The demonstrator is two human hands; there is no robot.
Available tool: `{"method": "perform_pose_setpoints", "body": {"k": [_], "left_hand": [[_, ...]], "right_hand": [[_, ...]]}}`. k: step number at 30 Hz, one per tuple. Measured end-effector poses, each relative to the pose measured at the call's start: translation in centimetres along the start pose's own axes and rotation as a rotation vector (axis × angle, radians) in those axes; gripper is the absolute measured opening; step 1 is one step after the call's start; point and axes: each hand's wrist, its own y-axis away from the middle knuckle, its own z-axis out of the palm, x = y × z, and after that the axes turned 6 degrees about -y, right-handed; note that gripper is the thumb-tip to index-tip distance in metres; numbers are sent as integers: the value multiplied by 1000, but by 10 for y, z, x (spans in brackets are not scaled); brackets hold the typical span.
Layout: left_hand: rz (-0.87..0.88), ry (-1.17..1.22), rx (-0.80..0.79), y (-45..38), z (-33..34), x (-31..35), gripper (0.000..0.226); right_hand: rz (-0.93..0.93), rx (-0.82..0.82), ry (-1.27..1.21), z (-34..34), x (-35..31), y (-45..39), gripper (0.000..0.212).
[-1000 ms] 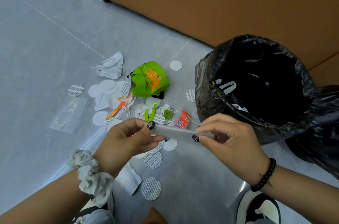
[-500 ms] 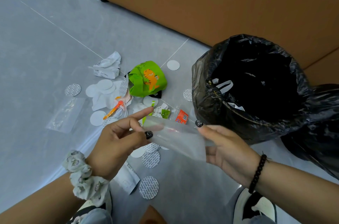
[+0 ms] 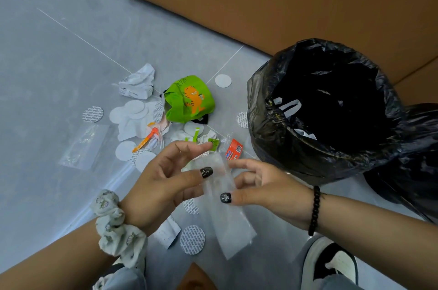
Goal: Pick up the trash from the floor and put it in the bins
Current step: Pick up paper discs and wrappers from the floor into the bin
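Hands (image 3: 163, 183) (image 3: 267, 191) pinching clear crinkly film (image 3: 225, 206) — glossy bin liner (image 3: 267, 109) beside

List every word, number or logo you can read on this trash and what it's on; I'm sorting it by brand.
None reads clearly.
Orange-red packet: white print and a barcode, too small.
Green wrapper: an orange cartoon cat and faint blurred lettering.
Crumpled white paper: dark print, illegible.
Patterned round seals: rows of marks, too fine.
Clear plastic bag, held by both hands: no print visible.
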Motion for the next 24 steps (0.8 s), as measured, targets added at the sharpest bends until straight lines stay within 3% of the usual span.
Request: {"method": "perform_pose_setpoints", "body": {"k": [3,8,14,18,20,22,24], "left_hand": [[-19,-23,56,-1,4,-9,81],[-111,-208,97,5,12,-26,77],[-67,-244,122,2,8,-21,67],[-86,-242,77,0,10,-18,78],[-101,-322,35,0,10,-17,80],[-101,-398,-17,0,8,-14,77],[-84,-431,-33,-2,6,-12,73]], "right_hand": [[-33,126,-98,2,1,-1,37],[-46,319,-178,2,11,-1,17],[13,276,-25,-3,10,2,30],[-238,260,257,-12,-3,0,58],[-380,137,467,-18,-13,0,73],[-434,18,702,-22,-21,-2,71],[-417,-10,859,-25,-23,-4,54]]}}
